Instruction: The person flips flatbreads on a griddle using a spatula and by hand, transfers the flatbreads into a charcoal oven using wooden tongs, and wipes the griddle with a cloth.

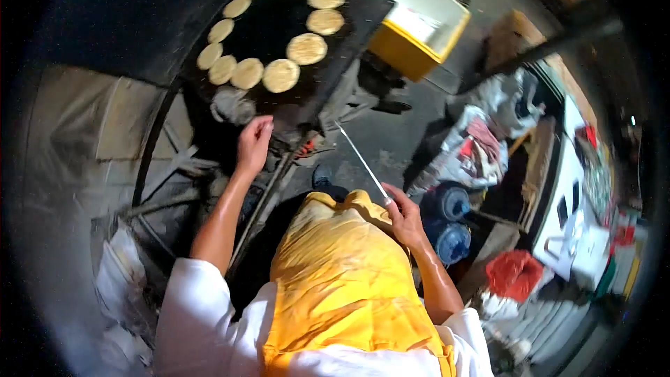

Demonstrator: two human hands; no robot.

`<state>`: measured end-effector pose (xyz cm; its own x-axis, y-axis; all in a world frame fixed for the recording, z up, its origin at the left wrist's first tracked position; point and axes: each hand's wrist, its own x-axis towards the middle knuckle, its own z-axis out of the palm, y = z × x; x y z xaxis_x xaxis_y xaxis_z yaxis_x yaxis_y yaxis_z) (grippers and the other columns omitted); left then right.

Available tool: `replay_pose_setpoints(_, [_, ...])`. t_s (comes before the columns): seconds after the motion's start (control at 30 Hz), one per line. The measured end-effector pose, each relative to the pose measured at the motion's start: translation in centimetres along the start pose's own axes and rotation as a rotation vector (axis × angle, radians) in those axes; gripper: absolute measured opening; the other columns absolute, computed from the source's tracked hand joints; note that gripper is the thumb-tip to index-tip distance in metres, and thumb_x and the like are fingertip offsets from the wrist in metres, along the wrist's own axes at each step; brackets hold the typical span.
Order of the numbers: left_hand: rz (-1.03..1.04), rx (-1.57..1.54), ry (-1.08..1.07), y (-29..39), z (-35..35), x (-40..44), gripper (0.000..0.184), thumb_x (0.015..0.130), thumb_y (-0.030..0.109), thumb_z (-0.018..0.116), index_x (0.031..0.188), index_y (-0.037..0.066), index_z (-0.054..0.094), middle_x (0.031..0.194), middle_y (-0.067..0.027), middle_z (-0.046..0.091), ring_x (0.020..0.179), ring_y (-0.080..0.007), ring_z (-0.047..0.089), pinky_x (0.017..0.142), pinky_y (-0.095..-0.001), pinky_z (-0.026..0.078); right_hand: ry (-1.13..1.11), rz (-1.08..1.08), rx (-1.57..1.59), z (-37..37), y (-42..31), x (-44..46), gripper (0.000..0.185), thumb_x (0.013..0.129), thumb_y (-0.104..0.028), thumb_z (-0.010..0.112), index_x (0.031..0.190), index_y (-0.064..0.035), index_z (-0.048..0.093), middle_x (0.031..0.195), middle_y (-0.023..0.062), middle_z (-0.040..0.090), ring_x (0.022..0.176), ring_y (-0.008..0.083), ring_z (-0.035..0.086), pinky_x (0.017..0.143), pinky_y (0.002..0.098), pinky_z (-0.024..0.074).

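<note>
My right hand point(405, 220) is closed around one end of a long, thin, light-coloured rod point(361, 158), which points up and away to the left. My left hand point(255, 145) is just below the front edge of a dark griddle point(317, 98). Its fingers are curled together, and whatever they may hold is hidden. Close beyond them, a crumpled grey cloth point(232, 105) lies at the griddle's edge. Round flat breads point(281, 75) form a ring on the griddle, some of them browned in spots, around a bare dark middle.
A yellow box point(408, 52) with a white inside stands right of the griddle. Large blue water bottles point(451, 241) are by my right arm. Plastic bags point(481, 146) and a red bag point(513, 274) lie to the right. A metal frame point(164, 202) stands at left.
</note>
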<state>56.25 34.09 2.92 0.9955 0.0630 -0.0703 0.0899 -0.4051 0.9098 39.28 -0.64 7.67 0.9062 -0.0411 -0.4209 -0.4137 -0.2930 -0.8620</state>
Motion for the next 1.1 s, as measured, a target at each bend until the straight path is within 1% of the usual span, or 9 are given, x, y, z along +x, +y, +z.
replay_pose_setpoints(0.27, [0.024, 0.463, -0.036, -5.7, -6.7, 14.2, 0.036, 0.093, 0.022, 0.056, 0.122, 0.002, 0.054, 0.105, -0.0161, 0.063, 0.095, -0.0255, 0.063, 0.082, -0.0357, 0.049, -0.154, -0.114, -0.145, 7.4, -6.2, 10.6, 0.033, 0.097, -0.025, 0.054, 0.126, -0.0085, 0.057, 0.087, 0.0172, 0.066, 0.073, 0.0173, 0.058, 0.068, 0.035, 0.0484])
replay_pose_setpoints(0.37, [-0.001, 0.709, -0.053, -5.4, -6.6, 16.4, 0.045, 0.089, 0.033, 0.058, 0.127, 0.01, 0.052, 0.127, -0.0137, 0.05, 0.123, -0.0353, 0.042, 0.101, -0.0482, 0.036, -0.182, -0.129, -0.228, 8.8, -7.5, 12.9, 0.032, 0.097, -0.024, 0.054, 0.125, -0.0076, 0.057, 0.087, 0.0193, 0.066, 0.068, 0.0184, 0.058, 0.066, 0.0353, 0.0478])
replay_pose_setpoints(0.5, [-0.046, 0.853, -0.17, -5.2, -6.7, 17.1, 0.044, 0.086, 0.039, 0.059, 0.121, 0.012, 0.058, 0.125, -0.009, 0.052, 0.121, -0.0311, 0.042, 0.106, -0.0546, 0.023, -0.154, -0.087, -0.32, 8.9, -8.8, 13.8, 0.031, 0.097, -0.02, 0.055, 0.125, -0.0078, 0.057, 0.086, 0.0183, 0.066, 0.064, 0.0182, 0.054, 0.063, 0.0355, 0.0462])
replay_pose_setpoints(0.67, [0.04, 0.824, -0.306, -6.0, -8.2, 17.1, 0.032, 0.087, 0.035, 0.061, 0.111, 0.014, 0.063, 0.117, -0.0044, 0.056, 0.108, -0.0288, 0.051, 0.102, -0.0465, 0.027, -0.16, 0.105, -0.321, 8.0, -8.5, 12.7, 0.029, 0.097, -0.015, 0.054, 0.125, -0.0072, 0.057, 0.09, 0.0134, 0.066, 0.078, 0.0119, 0.057, 0.07, 0.0335, 0.0489])
replay_pose_setpoints(0.73, [0.017, 0.705, -0.254, -5.3, -8.8, 17.2, 0.033, 0.085, 0.028, 0.064, 0.113, 0.01, 0.061, 0.117, -0.0093, 0.055, 0.112, -0.0295, 0.05, 0.103, -0.0434, 0.03, -0.1, 0.025, -0.081, 8.8, -9.0, 12.5, 0.029, 0.096, -0.014, 0.055, 0.124, -0.0037, 0.057, 0.089, 0.0116, 0.063, 0.085, 0.0105, 0.057, 0.078, 0.0297, 0.0487])
replay_pose_setpoints(0.83, [0.058, 0.458, -0.095, -8.1, -9.3, 18.7, 0.038, 0.083, 0.02, 0.067, 0.117, 0.006, 0.058, 0.119, -0.0135, 0.053, 0.116, -0.0308, 0.048, 0.102, -0.0421, 0.035, -0.053, 0.075, -0.248, 10.0, -11.5, 15.5, 0.029, 0.095, -0.011, 0.055, 0.123, -0.0028, 0.057, 0.097, 0.0153, 0.067, 0.089, 0.0158, 0.063, 0.081, 0.0317, 0.0497])
replay_pose_setpoints(0.93, [0.249, 0.469, 0.053, -10.9, -10.8, 20.9, 0.041, 0.083, 0.022, 0.066, 0.121, 0.007, 0.056, 0.123, -0.0126, 0.052, 0.117, -0.0336, 0.045, 0.101, -0.0445, 0.036, 0.055, -0.241, -0.261, 11.7, -11.9, 20.4, 0.03, 0.094, -0.008, 0.055, 0.123, -0.0038, 0.057, 0.107, 0.0192, 0.067, 0.095, 0.0284, 0.067, 0.08, 0.0369, 0.0509])
replay_pose_setpoints(1.0, [0.081, 0.505, 0.042, -10.4, -12.3, 21.9, 0.051, 0.083, 0.023, 0.066, 0.128, 0.007, 0.051, 0.132, -0.0134, 0.046, 0.122, -0.036, 0.04, 0.104, -0.0462, 0.033, 0.063, -0.216, -0.478, 11.2, -12.6, 22.0, 0.032, 0.096, -0.01, 0.05, 0.128, -0.0035, 0.054, 0.113, 0.0179, 0.066, 0.099, 0.0231, 0.065, 0.082, 0.0319, 0.0488])
replay_pose_setpoints(1.1, [0.021, 0.659, 0.102, -12.1, -13.8, 23.0, 0.058, 0.083, 0.027, 0.066, 0.135, 0.011, 0.046, 0.138, -0.0113, 0.042, 0.125, -0.0359, 0.038, 0.105, -0.0457, 0.032, 0.095, -0.146, -0.483, 10.8, -14.0, 21.6, 0.031, 0.094, -0.008, 0.052, 0.124, -0.0045, 0.056, 0.11, 0.0201, 0.066, 0.097, 0.0307, 0.065, 0.08, 0.0359, 0.0504])
